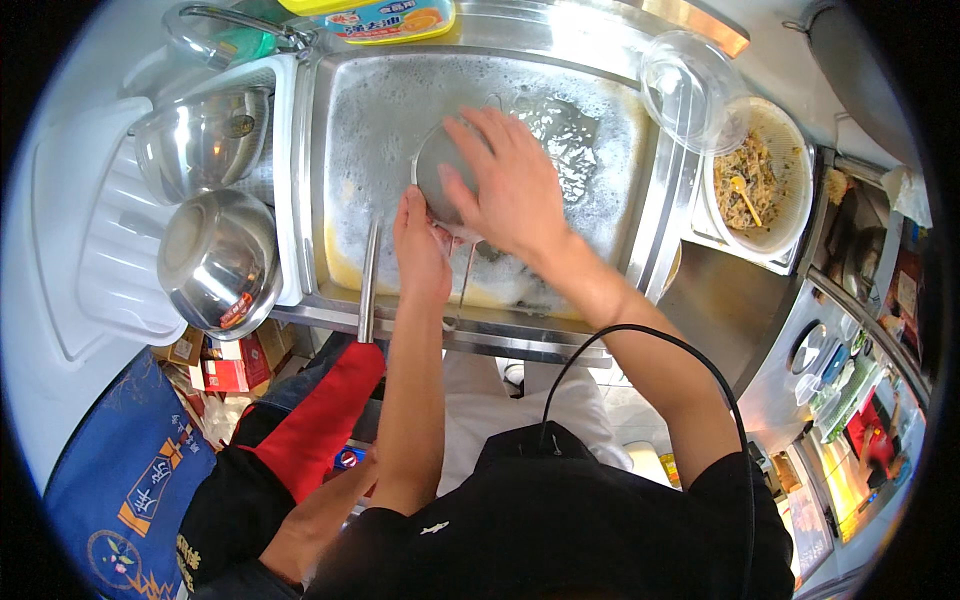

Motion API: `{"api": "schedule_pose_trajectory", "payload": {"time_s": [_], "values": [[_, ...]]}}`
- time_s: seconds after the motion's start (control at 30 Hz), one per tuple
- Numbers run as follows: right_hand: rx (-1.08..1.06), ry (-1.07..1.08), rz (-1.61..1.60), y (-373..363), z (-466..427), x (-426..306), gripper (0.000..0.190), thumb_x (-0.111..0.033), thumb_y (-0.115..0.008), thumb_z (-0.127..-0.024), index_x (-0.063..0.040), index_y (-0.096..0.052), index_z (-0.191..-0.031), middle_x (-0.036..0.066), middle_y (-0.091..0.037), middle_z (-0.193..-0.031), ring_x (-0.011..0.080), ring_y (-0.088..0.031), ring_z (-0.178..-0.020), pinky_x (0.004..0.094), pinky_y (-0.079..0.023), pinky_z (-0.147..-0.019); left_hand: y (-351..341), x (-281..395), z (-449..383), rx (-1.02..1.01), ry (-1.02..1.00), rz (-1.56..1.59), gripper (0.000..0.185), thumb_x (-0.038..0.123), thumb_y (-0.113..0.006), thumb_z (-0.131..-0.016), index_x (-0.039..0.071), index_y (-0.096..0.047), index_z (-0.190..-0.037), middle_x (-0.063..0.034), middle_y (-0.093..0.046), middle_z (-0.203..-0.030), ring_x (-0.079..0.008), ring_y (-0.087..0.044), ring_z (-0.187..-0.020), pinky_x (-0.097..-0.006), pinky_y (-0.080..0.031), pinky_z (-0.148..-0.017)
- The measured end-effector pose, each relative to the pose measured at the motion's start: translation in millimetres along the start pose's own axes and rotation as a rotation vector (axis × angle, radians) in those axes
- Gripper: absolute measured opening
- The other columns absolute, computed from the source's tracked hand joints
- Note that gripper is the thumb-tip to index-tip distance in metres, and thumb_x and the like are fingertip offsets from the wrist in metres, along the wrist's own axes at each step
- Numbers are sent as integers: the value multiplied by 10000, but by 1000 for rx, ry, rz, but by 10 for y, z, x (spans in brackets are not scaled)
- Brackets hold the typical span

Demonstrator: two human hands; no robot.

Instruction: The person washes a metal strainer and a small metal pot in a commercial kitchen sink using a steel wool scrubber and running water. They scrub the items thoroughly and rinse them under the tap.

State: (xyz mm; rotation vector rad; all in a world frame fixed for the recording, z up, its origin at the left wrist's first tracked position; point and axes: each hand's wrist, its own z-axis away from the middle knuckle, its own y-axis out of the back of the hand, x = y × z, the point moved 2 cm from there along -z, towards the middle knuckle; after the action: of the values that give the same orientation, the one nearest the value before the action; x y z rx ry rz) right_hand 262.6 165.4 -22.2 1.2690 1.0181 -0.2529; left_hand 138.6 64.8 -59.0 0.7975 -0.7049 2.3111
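Observation:
A round greyish dish (442, 176), perhaps a bowl, is tilted over the soapy water of a stainless steel sink (465, 330). My left hand (424, 240) grips its near lower rim. Across the dish's face my slightly blurred right hand (506, 180) lies with fingers spread; whether it presses on the surface is hard to tell. Thin streams of water fall beneath the dish. Foam covers much of the water, with a rippled patch right of my hand. Left of my left forearm, a metal handle (367, 285) leans out over the sink's front edge, its far end under water.
Two steel bowls (206, 142) (217, 262) rest in a white rack at left. A strainer basket (787, 180) with food scraps and a yellow spoon stands at right, a clear plastic bowl (690, 90) beside it. A tap (225, 45) is upper left. Another person's arm (307, 525) is close at lower left.

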Motion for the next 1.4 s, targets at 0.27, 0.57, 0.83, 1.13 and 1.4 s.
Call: {"api": "schedule_pose_trajectory", "payload": {"time_s": [0.27,0.57,0.83,1.13,1.4], "values": [[179,174,379,-190,138,-391,544,-335,-748,-920,-89,-646,-1395,170,-644,-1424,371,-586,-1342,481,-451,-1159,-103,215,-152,76,4,130,338,373,-479,-1156,95,-586,-1315,-35,-634,-1193,-187,-642,-1011,-407,-569,-836],[119,104,136,-405,-234,-298,419,-317,-712,-923,-130,-738,-1297,96,-655,-1408,339,-528,-1394,513,-428,-1169,132,217,-326,111,58,184,334,341,-512,-1146,65,-595,-1315,-49,-665,-1199,-182,-662,-1038,-399,-574,-846],[-336,-286,-412,-483,-393,57,408,-353,-612,-1051,-92,-712,-1348,139,-625,-1476,357,-539,-1411,483,-443,-1169,203,376,-142,42,-76,88,304,320,-509,-1156,51,-623,-1242,-44,-664,-1124,-153,-655,-1031,-320,-554,-876],[-410,-219,-373,-549,-598,223,483,-391,-568,-1095,-60,-631,-1441,142,-619,-1479,319,-565,-1381,432,-412,-1197,304,321,-192,30,31,314,427,339,-433,-1167,40,-523,-1458,-94,-574,-1501,-236,-574,-1342,-478,-461,-1151],[-281,-784,-965,-339,456,-105,445,-410,-558,-1128,-44,-634,-1370,71,-719,-1092,145,-654,-983,332,-559,-830,176,423,-443,-76,-79,427,439,385,-460,-1160,73,-511,-1464,-88,-570,-1496,-250,-571,-1345,-475,-425,-1170]]}}
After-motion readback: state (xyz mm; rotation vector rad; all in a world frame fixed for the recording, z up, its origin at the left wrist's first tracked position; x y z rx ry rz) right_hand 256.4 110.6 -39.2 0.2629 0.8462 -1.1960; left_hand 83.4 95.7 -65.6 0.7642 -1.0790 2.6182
